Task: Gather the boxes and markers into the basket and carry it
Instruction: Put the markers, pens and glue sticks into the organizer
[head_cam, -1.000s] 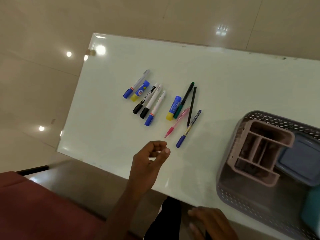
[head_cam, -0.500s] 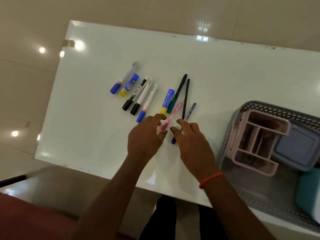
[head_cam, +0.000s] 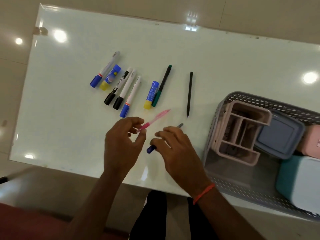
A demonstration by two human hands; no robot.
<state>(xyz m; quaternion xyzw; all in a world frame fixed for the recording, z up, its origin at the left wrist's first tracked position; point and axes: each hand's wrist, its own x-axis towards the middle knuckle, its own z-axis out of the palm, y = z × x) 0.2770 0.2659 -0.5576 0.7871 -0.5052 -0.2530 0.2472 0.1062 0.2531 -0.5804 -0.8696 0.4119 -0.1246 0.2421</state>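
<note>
My left hand (head_cam: 123,144) pinches the near end of a pink pen (head_cam: 155,119) and holds it just off the white table (head_cam: 69,127). My right hand (head_cam: 178,151) grips a blue-capped pen (head_cam: 151,149), its grey tip sticking out past the fingers. Several markers (head_cam: 124,89) and two blue-and-yellow glue sticks (head_cam: 150,95) lie in a row beyond my hands. A green-capped pen (head_cam: 161,85) and a thin black pen (head_cam: 190,93) lie further right. The grey mesh basket (head_cam: 259,101) stands at the right with boxes inside.
Inside the basket are a pink divided organiser (head_cam: 242,132), a blue-grey lidded box (head_cam: 280,135), a teal and white box (head_cam: 299,181) and a pink box (head_cam: 311,141). The table's near edge runs just under my wrists. Glossy beige floor surrounds the table.
Both hands closed on pens: the left lifted the pink pen, the right took the blue-capped pen and drew it nearer. The thin black pen now lies apart, further right.
</note>
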